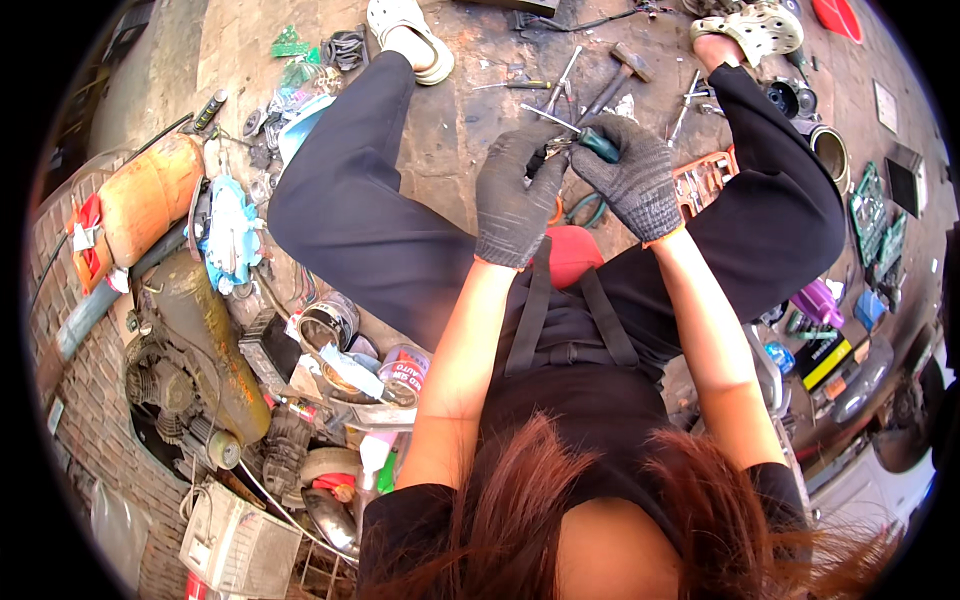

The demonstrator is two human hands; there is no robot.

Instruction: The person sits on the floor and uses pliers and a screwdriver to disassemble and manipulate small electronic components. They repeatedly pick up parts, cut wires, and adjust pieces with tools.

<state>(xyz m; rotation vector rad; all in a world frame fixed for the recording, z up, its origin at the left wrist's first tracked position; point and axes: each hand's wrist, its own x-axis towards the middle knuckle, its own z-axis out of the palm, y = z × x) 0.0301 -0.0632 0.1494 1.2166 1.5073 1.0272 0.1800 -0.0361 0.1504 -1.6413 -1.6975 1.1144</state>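
Observation:
My gloved right hand (pixel 637 180) is closed round the teal handle of a screwdriver (pixel 600 146), its bare shaft pointing up and to the left. Facing it, my gloved left hand (pixel 512 192) pinches a small dark part (pixel 541 156), mostly hidden by the fingers, so its kind does not show. The screwdriver's handle end lies close to this part; whether they touch, I cannot tell. Both hands are held between my spread knees, above the floor. Just below them shows a tool with a teal curved handle (pixel 586 212), partly covered by my right hand.
Beyond my hands lie a hammer (pixel 630 64), a thin screwdriver (pixel 525 85) and metal tools. An orange socket case (pixel 706 178) sits by my right thigh, a green tool case (pixel 868 215) farther right. Left stand an orange cylinder (pixel 150 197), an olive cylinder (pixel 207 330) and cluttered parts.

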